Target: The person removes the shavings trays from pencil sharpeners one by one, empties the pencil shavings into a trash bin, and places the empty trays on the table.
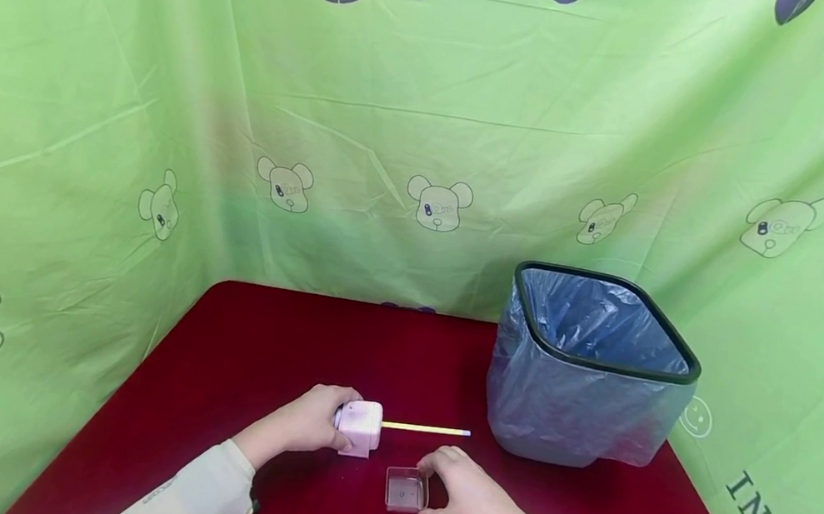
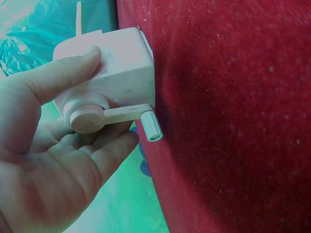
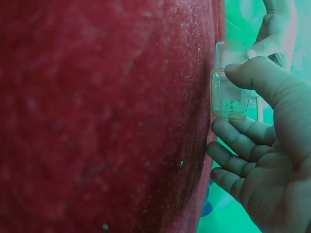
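In the head view my left hand grips a pale pink crank pencil sharpener by its body. Its crank handle points away from the palm in the left wrist view. A yellow pencil sticks out of the sharpener's far side, toward the right. Between the thumb and fingertips of my right hand is a small clear plastic box, pinched at its right side. It looks like a sharpener's shavings drawer and is close to the tabletop, apart from the sharpener; dark marks show at its bottom.
A bin with a dark rim and a bluish plastic liner stands at the back right of the table. Dark red cloth covers the tabletop. Green printed curtains hang behind and on both sides.
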A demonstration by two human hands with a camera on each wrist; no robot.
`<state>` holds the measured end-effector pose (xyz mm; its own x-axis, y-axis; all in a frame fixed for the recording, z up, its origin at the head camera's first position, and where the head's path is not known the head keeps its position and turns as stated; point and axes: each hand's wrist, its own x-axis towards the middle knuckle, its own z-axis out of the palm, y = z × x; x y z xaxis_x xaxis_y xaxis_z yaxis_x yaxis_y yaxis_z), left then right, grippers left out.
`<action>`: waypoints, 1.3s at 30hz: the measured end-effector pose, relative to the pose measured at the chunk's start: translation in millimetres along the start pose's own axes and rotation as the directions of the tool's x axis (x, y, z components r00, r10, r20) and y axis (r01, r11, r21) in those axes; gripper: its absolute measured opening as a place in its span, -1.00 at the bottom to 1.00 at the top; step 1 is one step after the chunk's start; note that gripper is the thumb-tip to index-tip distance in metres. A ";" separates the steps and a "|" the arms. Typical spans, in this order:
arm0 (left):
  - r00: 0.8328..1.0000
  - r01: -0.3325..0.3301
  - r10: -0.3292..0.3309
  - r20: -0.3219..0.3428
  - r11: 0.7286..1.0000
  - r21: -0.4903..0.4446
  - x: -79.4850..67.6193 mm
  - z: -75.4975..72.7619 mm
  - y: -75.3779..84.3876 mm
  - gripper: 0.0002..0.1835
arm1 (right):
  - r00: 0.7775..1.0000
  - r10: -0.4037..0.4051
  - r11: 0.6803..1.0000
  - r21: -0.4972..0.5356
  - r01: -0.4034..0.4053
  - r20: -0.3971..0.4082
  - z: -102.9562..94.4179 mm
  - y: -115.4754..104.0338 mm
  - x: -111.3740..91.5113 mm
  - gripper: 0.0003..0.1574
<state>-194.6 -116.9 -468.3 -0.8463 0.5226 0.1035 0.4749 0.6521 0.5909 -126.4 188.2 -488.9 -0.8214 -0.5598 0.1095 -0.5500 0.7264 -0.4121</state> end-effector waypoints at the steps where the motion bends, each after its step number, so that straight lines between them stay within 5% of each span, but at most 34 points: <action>1: 1.000 0.000 0.000 0.001 1.000 0.000 0.1 0.0 0.0 -0.38 | 1.000 0.001 1.000 -0.003 -0.001 0.000 -0.3 0.0 0.2 -0.41; 19: 1.000 0.007 -0.007 0.003 1.000 -0.010 -0.2 -3.1 5.3 -0.36 | 1.000 0.028 1.000 -0.003 -0.028 0.010 0.3 3.1 5.5 -0.39; 39: 1.000 0.008 -0.008 -0.016 1.000 -0.010 -1.7 7.6 -3.1 -0.29 | 0.998 0.042 0.992 -0.123 -0.036 0.045 -7.4 -1.7 2.0 -0.15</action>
<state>-192.8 -115.6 -476.4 -0.8537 0.5086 0.1117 0.4660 0.6505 0.5997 -128.3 188.8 -481.3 -0.8363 -0.5459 0.0514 -0.5341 0.7898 -0.3015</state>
